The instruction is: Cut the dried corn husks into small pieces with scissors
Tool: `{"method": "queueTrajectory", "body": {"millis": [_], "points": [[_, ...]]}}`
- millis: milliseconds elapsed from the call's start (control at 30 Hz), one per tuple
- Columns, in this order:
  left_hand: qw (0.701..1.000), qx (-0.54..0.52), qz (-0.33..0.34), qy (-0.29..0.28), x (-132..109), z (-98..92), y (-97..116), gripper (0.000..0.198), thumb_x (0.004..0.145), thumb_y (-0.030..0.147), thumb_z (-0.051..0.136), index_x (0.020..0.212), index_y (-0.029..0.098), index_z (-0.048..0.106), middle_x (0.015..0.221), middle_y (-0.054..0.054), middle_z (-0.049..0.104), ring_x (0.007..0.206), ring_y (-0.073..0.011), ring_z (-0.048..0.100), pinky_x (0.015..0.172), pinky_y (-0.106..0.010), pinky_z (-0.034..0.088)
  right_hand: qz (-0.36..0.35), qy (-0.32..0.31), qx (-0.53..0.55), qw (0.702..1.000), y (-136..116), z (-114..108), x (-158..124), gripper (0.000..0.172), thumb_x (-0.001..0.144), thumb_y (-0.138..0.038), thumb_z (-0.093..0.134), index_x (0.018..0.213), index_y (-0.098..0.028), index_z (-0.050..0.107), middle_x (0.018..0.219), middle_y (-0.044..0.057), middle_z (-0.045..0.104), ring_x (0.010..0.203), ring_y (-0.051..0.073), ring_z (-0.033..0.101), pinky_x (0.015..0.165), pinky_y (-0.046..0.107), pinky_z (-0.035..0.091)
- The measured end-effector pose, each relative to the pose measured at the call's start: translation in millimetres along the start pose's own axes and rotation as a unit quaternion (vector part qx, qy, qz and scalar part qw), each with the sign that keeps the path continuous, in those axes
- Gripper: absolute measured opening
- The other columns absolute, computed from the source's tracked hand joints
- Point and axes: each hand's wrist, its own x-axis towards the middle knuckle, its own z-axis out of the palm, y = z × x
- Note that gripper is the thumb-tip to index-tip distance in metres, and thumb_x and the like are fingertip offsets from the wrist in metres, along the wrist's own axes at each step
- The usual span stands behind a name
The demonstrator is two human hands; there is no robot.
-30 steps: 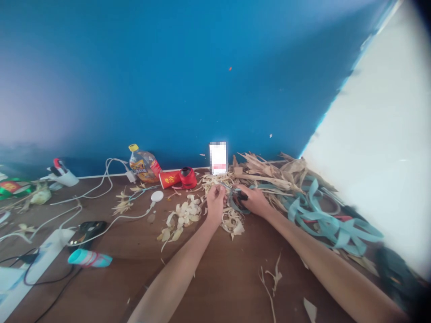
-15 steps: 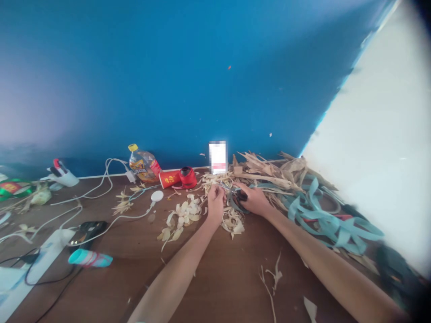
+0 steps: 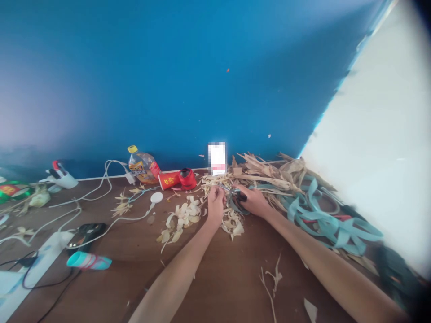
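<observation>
My right hand [image 3: 253, 199] is closed around the dark handles of a pair of scissors [image 3: 241, 196], whose metal blades point left toward my left hand. Fingers pinched, my left hand [image 3: 216, 202] is at the blade tips; whatever it holds is too small to make out. Pale curled scraps [image 3: 233, 223], like cut dried husk, lie just below the scissors. To the left of my left hand is a heap of pale petal-shaped pieces [image 3: 183, 214]. Behind my right hand spreads a pile of dried corn husks [image 3: 272, 175].
A phone [image 3: 217, 159] stands upright against the blue wall. Light-blue ribbon [image 3: 332, 222] lies tangled at right. On the left are a bottle [image 3: 143, 167], a red paper cup [image 3: 169, 181], a red tape roll [image 3: 187, 179], a white charger [image 3: 156, 198], cables, a power strip [image 3: 40, 264] and a blue roll [image 3: 89, 260].
Both hands stay almost in place with the scissors between them. The whole view has shifted very slightly; nothing else has visibly moved.
</observation>
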Motion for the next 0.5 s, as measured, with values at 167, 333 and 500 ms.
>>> {"method": "queueTrajectory", "body": {"millis": [167, 333, 500], "points": [[1.000, 0.003, -0.011, 0.009, -0.6, -0.2, -1.8, 0.029, 0.087, 0.047, 0.051, 0.077, 0.020, 0.045, 0.057, 0.004, 0.046, 0.049, -0.0093, 0.040, 0.051, -0.023, 0.031, 0.006, -0.008, 0.008, 1.000, 0.1, -1.0, 0.2, 0.053, 0.073, -0.019, 0.056, 0.125, -0.026, 0.057, 0.082, 0.000, 0.073, 0.072, 0.020, 0.067, 0.064, 0.025, 0.042], [0.998, 0.042, 0.034, 0.028, -1.0, -2.4, 2.8, 0.026, 0.087, 0.043, 0.052, 0.077, 0.019, 0.049, 0.057, 0.004, 0.047, 0.051, -0.0093, 0.042, 0.053, -0.023, 0.034, 0.021, -0.015, 0.004, 1.000, 1.0, -0.6, 1.2, 0.054, 0.072, -0.017, 0.055, 0.125, -0.027, 0.057, 0.079, -0.001, 0.073, 0.071, 0.020, 0.067, 0.064, 0.026, 0.042], [0.996, 0.047, 0.047, 0.061, 0.0, -4.4, 1.5, 0.025, 0.085, 0.041, 0.055, 0.078, 0.017, 0.053, 0.059, 0.004, 0.047, 0.053, -0.0091, 0.044, 0.055, -0.022, 0.036, 0.042, -0.016, 0.009, 0.999, -2.8, -4.5, 0.8, 0.057, 0.072, -0.019, 0.055, 0.129, -0.026, 0.055, 0.079, -0.001, 0.073, 0.072, 0.020, 0.067, 0.065, 0.026, 0.042]]}}
